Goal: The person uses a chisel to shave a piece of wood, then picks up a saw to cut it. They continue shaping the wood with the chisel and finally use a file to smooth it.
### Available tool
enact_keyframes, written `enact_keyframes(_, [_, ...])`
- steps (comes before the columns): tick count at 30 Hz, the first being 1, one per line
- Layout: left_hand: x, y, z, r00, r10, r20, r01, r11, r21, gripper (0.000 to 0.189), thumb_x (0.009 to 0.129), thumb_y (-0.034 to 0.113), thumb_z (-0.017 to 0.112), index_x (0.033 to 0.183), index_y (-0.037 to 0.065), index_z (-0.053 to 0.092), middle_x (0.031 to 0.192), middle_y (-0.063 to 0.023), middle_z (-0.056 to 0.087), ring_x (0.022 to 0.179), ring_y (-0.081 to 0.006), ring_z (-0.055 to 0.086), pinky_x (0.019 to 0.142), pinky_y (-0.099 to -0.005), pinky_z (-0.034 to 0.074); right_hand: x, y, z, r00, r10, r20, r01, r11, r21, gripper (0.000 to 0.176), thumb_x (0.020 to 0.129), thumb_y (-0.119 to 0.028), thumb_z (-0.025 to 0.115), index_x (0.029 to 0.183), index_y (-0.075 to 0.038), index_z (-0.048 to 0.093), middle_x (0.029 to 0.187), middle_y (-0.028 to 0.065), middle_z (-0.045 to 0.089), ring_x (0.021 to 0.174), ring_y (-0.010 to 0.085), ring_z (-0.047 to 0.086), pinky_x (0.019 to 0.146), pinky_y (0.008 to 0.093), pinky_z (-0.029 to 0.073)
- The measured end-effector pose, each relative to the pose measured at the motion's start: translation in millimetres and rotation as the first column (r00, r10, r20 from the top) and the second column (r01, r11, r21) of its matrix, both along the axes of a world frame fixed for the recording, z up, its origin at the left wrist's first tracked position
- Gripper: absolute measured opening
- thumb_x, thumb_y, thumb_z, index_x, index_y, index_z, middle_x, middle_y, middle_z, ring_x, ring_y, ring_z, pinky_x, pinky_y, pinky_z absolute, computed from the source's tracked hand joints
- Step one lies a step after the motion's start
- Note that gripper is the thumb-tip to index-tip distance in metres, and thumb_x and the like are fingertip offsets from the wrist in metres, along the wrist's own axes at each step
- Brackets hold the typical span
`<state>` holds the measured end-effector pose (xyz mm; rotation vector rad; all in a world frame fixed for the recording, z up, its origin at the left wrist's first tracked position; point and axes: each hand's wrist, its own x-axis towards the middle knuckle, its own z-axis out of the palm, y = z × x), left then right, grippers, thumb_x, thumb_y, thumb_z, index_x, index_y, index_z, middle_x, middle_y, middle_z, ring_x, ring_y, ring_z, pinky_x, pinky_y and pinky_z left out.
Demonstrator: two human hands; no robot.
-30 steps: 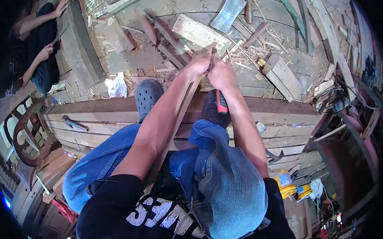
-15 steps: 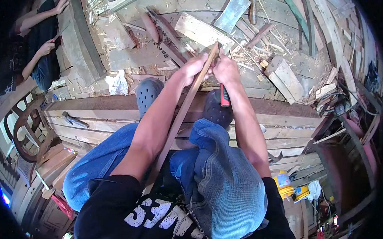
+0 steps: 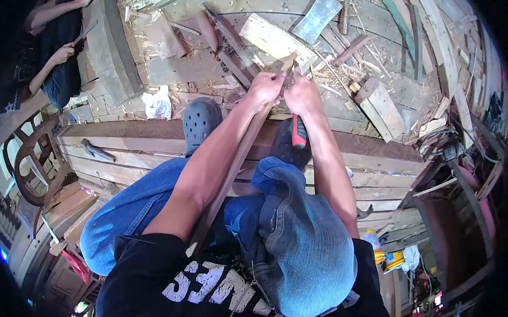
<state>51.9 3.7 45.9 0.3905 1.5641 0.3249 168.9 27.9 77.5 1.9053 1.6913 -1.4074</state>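
My left hand (image 3: 265,91) is closed around a long narrow strip of wood (image 3: 237,158). The strip runs from beside my body up between my forearms, and its narrowed tip points away from me. My right hand (image 3: 303,96) is closed on a knife with a red and black handle (image 3: 299,133), which sticks out below the fist. Its blade is mostly hidden at the strip's far end. Both hands are close together, the thumbs near the wood's tip.
Wood pieces, a pale board (image 3: 273,37), a metal blade-like plate (image 3: 318,18) and shavings litter the plank floor. A wood block (image 3: 381,107) lies at right. A hammer-like tool (image 3: 95,150) rests at left. Another person's hand (image 3: 62,55) holds a thin-bladed tool beside a beam (image 3: 114,56).
My left hand has shifted slightly right and up along the strip, nearer its tip. The other person's tool hand has turned its blade upward. The view has shifted a little.
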Motion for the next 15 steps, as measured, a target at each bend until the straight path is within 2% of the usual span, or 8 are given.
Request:
enact_keyframes(2, [3, -1, -2, 0.999, 0.029, -0.028, -0.029, 1.0, 0.001, 0.042, 0.096, 0.033, 0.054, 0.08, -0.005, 0.062, 0.061, -0.0072, 0.058, 0.045, -0.0147, 0.052, 0.043, -0.031, 0.044, -1, 7, -7, 1.0, -0.016, 0.006, 0.017, 0.999, -0.045, 0.058, 0.083, -0.016, 0.052, 0.133, 0.011, 0.041, 0.101, 0.032, 0.062, 0.098, 0.0404, 0.063, 0.088, 0.0432, 0.05])
enact_keyframes(4, [2, 0, -2, 0.996, 0.063, -0.06, -0.063, 0.998, -0.002, 0.043, 0.096, 0.034, 0.054, 0.081, -0.005, 0.063, 0.059, -0.0065, 0.057, 0.044, -0.0147, 0.051, 0.043, -0.0312, 0.045, -5, 9, -6, 0.999, -0.043, 0.027, 0.044, 0.999, -0.033, 0.058, 0.083, -0.017, 0.052, 0.133, 0.01, 0.041, 0.1, 0.0328, 0.062, 0.098, 0.0405, 0.063, 0.088, 0.0437, 0.051])
enact_keyframes(6, [-1, 0, -3, 0.999, -0.03, -0.025, 0.028, 0.998, -0.051, 0.033, 0.097, 0.032, 0.053, 0.095, 0.003, 0.067, 0.071, -0.0017, 0.058, 0.058, -0.0109, 0.052, 0.049, -0.0265, 0.046, -7, 6, 1, 0.995, -0.098, 0.027, 0.099, 0.994, -0.038, 0.058, 0.083, -0.018, 0.053, 0.134, 0.008, 0.041, 0.095, 0.0339, 0.063, 0.095, 0.0412, 0.065, 0.086, 0.0452, 0.052])
enact_keyframes(10, [1, -1, -3, 0.996, -0.039, -0.078, 0.035, 0.998, -0.06, 0.035, 0.096, 0.035, 0.054, 0.096, 0.003, 0.067, 0.073, -0.0014, 0.06, 0.059, -0.0099, 0.052, 0.049, -0.0268, 0.046, -9, 1, -4, 0.995, -0.088, 0.051, 0.086, 0.995, 0.05, 0.057, 0.085, -0.02, 0.054, 0.134, 0.007, 0.042, 0.093, 0.0327, 0.064, 0.093, 0.042, 0.065, 0.085, 0.0462, 0.052])
enact_keyframes(15, [1, -2, -9, 0.986, -0.132, -0.103, 0.13, 0.991, -0.021, 0.035, 0.097, 0.032, 0.052, 0.098, 0.001, 0.067, 0.07, -0.0022, 0.06, 0.055, -0.0101, 0.051, 0.046, -0.0262, 0.045, -6, 5, -8, 0.993, -0.114, 0.02, 0.113, 0.993, 0.04, 0.058, 0.087, -0.024, 0.054, 0.133, 0.008, 0.043, 0.093, 0.0326, 0.064, 0.093, 0.0431, 0.064, 0.085, 0.0461, 0.052])
